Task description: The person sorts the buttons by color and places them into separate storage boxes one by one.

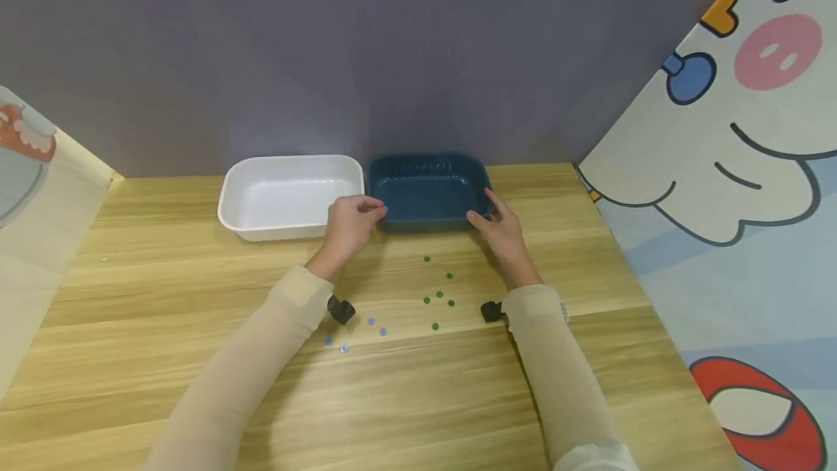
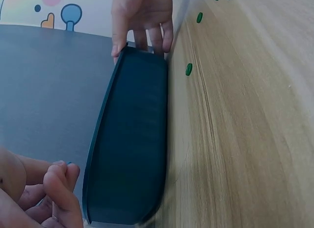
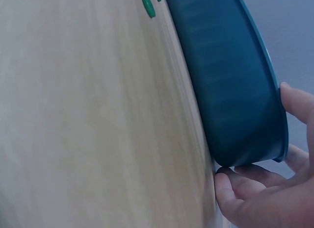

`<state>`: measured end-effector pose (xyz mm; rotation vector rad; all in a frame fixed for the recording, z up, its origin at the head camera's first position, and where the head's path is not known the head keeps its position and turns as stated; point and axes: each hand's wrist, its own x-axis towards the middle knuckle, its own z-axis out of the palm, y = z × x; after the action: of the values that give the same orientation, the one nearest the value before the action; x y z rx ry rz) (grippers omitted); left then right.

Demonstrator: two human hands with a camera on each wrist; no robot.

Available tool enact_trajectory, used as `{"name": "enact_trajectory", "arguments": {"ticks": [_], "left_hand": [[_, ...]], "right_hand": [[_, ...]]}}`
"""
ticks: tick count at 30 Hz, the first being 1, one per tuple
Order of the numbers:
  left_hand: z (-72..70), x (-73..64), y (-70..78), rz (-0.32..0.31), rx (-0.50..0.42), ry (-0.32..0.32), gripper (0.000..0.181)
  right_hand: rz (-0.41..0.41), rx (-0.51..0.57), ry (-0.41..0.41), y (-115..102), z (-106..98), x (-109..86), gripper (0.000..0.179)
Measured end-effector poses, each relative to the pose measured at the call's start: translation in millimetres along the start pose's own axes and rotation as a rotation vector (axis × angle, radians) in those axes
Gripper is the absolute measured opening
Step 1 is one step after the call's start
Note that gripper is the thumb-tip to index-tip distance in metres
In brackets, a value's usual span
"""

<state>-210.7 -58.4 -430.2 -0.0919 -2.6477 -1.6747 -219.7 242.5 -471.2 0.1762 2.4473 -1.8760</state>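
Observation:
My left hand [image 1: 351, 225] pinches a small blue disc [image 1: 385, 208] between thumb and fingertips, at the left front corner of the dark teal tray [image 1: 431, 225]. In the left wrist view only a sliver of the disc [image 2: 69, 163] shows above the fingertips. At the tray's right front corner, my right hand [image 1: 505, 238] holds the tray, thumb and fingers spread about rim and side. The right wrist view has fingers [image 3: 245, 186] beneath the tray's end, low by the tabletop. Several green discs [image 1: 439, 294] and several blue discs [image 1: 344, 349] lie scattered nearer me.
A white tray [image 1: 288, 232] stands left of the teal one, close beside it. Both are on a wood-grain table [image 1: 392, 413], against a grey panel [image 1: 392, 57] at the back. Printed cartoon panels [image 1: 713, 187] flank the table. A black wrist mount [image 1: 341, 310] sticks out from the left cuff.

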Motion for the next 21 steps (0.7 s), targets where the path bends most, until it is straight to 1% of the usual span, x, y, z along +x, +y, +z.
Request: {"name": "enact_trajectory", "arguments": {"ticks": [6, 14, 21], "left_hand": [[-1.0, -0.3, -1.7, 0.010, 0.018, 0.014, 0.019], [-3.7, -2.4, -3.9, 0.025, -0.008, 0.003, 0.016], [-6.6, -8.1, -5.3, 0.039, 0.029, 0.007, 0.016]], "right_hand": [[0.002, 0.006, -0.006, 2.6, 1.0, 0.2, 0.078], [-0.009, 0.009, -0.005, 2.3, -0.5, 1.9, 0.079], [-0.006, 0.024, -0.010, 1.0, -0.4, 1.6, 0.079]]}}
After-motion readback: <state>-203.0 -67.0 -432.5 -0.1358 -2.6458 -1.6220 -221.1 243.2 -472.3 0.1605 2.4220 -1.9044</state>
